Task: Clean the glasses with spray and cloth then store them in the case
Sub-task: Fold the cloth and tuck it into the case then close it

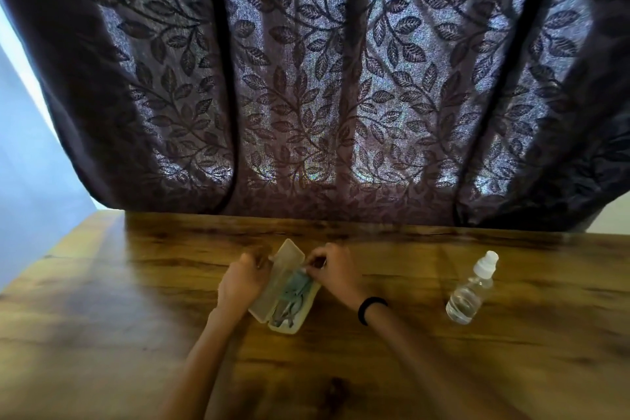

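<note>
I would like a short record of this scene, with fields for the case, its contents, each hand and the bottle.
case: open on the table, lid on the left side
glasses: lying in the case, near end
cloth: bluish, in the case, far end
left hand: holds the lid's outer edge
right hand: pinches the cloth at the case's far end
spray bottle: upright, white cap on, right of the case, untouched
curtain: dark, leaf pattern, behind the table
</note>
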Tool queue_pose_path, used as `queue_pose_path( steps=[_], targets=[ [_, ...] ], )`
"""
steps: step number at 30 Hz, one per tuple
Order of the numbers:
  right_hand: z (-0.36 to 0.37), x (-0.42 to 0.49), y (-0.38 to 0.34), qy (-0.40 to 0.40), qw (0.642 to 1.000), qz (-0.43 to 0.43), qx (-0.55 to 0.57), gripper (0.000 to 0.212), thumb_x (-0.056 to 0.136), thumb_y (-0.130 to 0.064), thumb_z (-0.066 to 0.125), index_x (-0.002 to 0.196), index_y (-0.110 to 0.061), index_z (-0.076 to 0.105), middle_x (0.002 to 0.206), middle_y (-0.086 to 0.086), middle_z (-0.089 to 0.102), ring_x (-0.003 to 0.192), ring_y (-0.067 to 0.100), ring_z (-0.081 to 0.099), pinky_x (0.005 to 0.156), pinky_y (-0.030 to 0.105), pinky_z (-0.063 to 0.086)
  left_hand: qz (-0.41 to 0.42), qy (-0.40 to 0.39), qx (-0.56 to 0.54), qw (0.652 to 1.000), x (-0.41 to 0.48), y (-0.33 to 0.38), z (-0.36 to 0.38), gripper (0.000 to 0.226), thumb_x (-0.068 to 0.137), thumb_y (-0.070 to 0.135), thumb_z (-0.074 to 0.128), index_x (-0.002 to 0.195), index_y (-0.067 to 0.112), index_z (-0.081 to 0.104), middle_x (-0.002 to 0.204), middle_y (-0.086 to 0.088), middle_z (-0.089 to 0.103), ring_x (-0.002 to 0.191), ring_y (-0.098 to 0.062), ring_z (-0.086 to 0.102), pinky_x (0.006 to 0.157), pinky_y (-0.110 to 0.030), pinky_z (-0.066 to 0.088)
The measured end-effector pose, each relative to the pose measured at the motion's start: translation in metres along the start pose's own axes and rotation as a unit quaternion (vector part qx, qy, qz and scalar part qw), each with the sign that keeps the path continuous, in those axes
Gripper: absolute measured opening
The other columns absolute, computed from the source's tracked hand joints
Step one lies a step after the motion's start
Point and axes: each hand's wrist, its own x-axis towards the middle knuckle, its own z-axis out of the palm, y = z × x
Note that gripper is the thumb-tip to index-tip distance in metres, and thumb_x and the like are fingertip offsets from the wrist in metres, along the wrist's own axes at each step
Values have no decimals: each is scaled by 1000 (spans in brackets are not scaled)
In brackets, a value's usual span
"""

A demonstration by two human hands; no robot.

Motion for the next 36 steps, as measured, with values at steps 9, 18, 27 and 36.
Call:
queue_pose_path(
  steps=[9,18,27,36],
  targets=[
    [-7,-16,11,-11,996,23,89,16,83,-21,66,89,-6,67,94,9,66,77,10,55,62,11,43,-43,-171,-177,968,5,-3,3,41,97,33,36,124,5,49,121,-20,56,109,-34,54,87,-41,45],
    [-15,-35,23,0,985,51,165,23,81,-27,68,102,-17,66,90,-1,59,78,4,52,62,7,41,-107,-220,-316,917,-4,-13,1,42,87,47,52,119,20,54,99,-4,59,79,-19,59,47,-23,50],
    [-11,-60,28,-37,979,52,191,41,76,-26,73,115,-22,60,97,-1,62,77,3,53,64,7,45,-107,-234,-376,890,-13,-5,4,41,83,42,60,116,19,55,105,-11,66,89,-23,67,61,-31,55],
    [-10,-68,29,-16,958,113,264,33,84,-11,64,116,-14,59,102,-1,63,91,7,60,70,15,53,-60,-177,-299,936,-16,16,15,50,74,46,68,112,15,58,101,-7,68,91,-22,67,78,-40,57]
  ],
)
